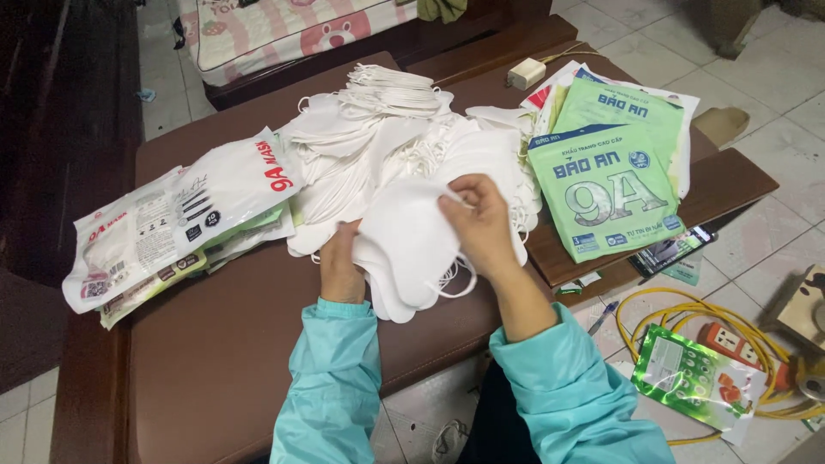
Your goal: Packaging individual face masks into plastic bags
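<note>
1. The left hand (340, 262) is gripping the left edge of a stack of white face masks (411, 249), its fingers curled shut around the edge and mostly hidden beneath it.
2. The right hand (481, 225) is lying on top of the same stack, its fingers (455, 191) pinched closed on the upper rim of the top mask.
3. The stack is sitting between both sets of fingers, above the brown bench (223, 344).
4. Just beyond the fingers, a loose heap of white masks (387, 129) is spreading out.
5. Left of the fingers, white packets (172, 219) are lying; to the right, green packets (606, 185) are resting.
</note>
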